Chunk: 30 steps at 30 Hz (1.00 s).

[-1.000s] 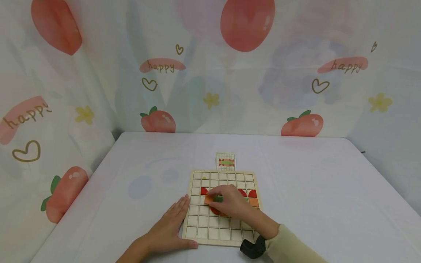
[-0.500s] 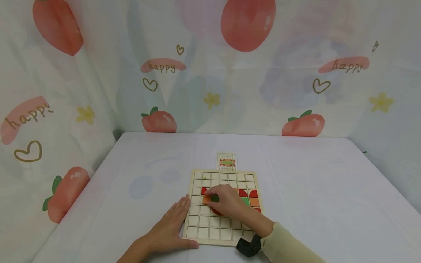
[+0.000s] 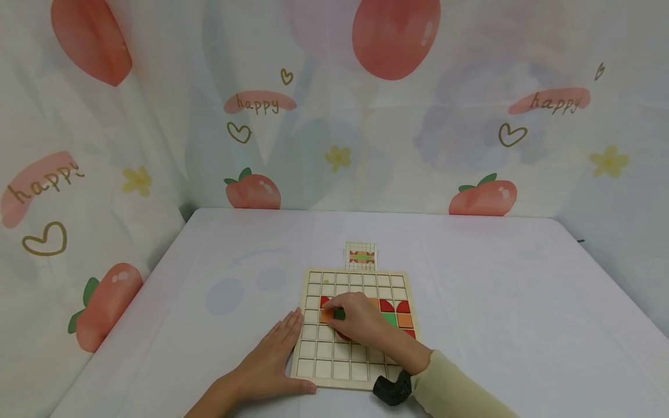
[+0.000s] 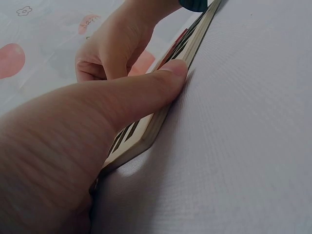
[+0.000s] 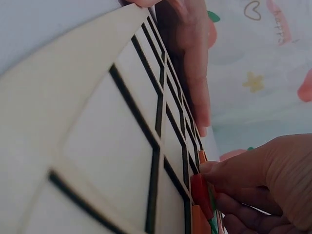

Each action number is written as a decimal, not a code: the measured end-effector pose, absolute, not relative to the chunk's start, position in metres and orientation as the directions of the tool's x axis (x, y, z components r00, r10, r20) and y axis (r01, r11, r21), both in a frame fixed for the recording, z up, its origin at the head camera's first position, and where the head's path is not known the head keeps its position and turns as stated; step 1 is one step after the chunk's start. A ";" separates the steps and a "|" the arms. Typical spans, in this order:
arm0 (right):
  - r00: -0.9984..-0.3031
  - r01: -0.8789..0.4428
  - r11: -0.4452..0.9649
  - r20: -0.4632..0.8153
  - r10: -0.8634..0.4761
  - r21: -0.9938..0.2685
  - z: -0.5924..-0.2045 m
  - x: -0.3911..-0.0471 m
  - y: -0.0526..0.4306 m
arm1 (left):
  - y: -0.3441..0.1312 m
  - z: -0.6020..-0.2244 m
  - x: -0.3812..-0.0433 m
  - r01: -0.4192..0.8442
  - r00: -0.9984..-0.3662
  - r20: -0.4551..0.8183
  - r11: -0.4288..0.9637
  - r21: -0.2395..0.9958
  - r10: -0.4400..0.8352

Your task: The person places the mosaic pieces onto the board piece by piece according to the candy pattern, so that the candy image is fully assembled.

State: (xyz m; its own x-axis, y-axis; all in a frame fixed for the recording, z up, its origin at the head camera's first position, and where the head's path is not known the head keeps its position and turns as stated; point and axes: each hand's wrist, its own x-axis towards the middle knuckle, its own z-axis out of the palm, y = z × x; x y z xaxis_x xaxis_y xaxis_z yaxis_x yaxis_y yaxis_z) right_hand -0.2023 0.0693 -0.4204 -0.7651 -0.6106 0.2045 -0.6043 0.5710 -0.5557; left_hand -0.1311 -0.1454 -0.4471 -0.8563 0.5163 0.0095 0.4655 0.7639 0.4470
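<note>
A wooden grid board (image 3: 334,384) lies flat on the table. My left hand (image 3: 269,363) rests beside it, straight fingers along the left edge, thumb on the front rim, as the left wrist view also shows. Over the board's middle, my right hand (image 3: 360,318) pinches an orange square tile (image 3: 326,316) between thumb and forefinger at a cell near the left side. In the right wrist view, the thumb touches that orange tile (image 5: 202,156). Red tiles (image 3: 387,306), a green tile (image 3: 389,319) and another orange tile (image 3: 405,321) sit in cells to the right. My right hand hides several middle cells.
A small pattern card (image 3: 360,256) lies against the board's far edge, showing a red, orange and green design. A black device (image 3: 392,389) sits at my right wrist, over the board's front right corner. Printed cloth (image 3: 366,128) hangs behind the table.
My right hand has shifted slightly left with the orange tile, which now sits lower, in line with the cell. The left hand keeps its place.
</note>
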 end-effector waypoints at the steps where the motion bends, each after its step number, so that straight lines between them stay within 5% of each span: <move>1: -0.767 -0.601 0.576 0.198 -0.610 -0.554 -0.420 -0.202 0.069 | -0.145 -0.447 -0.131 0.465 -0.856 0.008 0.764 0.447 0.516; 30: -0.817 -0.536 0.589 0.197 -0.541 -0.605 -0.412 -0.192 0.100 | -0.145 -0.447 -0.131 0.468 -0.858 0.018 0.766 0.441 0.514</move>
State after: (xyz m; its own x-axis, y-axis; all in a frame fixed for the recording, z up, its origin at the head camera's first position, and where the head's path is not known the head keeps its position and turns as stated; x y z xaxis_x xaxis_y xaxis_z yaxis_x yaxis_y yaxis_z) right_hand -0.1921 0.1002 -0.4117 -0.8172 -0.5415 0.1975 -0.5362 0.5886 -0.6050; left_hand -0.1306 -0.1451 -0.4470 -0.8577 0.5138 0.0183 0.4681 0.7657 0.4412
